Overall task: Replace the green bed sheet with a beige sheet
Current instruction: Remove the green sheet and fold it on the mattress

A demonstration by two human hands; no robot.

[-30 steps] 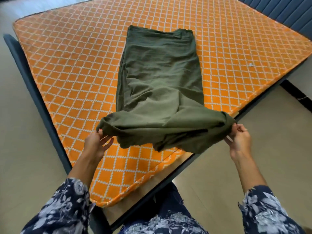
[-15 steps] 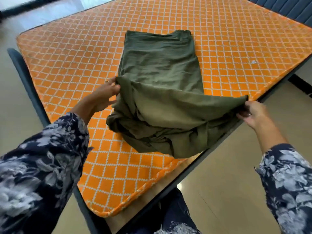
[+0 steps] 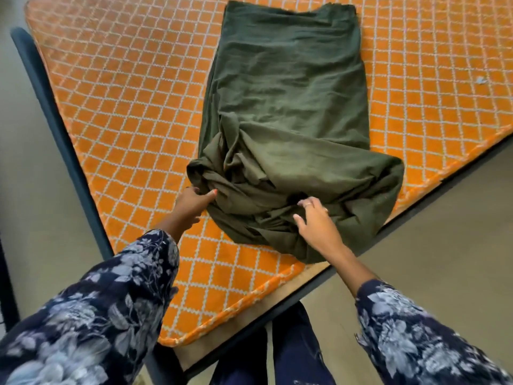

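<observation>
The green bed sheet (image 3: 288, 87) lies folded in a long strip on the bare orange mattress (image 3: 133, 107). Its near end is bunched in loose folds by the mattress edge. My left hand (image 3: 194, 202) pinches a fold at the left side of that bunched end. On top of the bunch, towards its near edge, rests my right hand (image 3: 316, 223), fingers spread and relaxed. No beige sheet is in view.
A dark bed frame (image 3: 58, 129) runs along the mattress's left and near sides, with a strip of bare board (image 3: 249, 315) showing at the near corner. Beige floor (image 3: 444, 245) lies to the right and left. My legs stand against the corner.
The sheet's near end, held up and spread between both hands before, now lies bunched on the mattress. My right hand let go of its corner and moved inward onto the cloth.
</observation>
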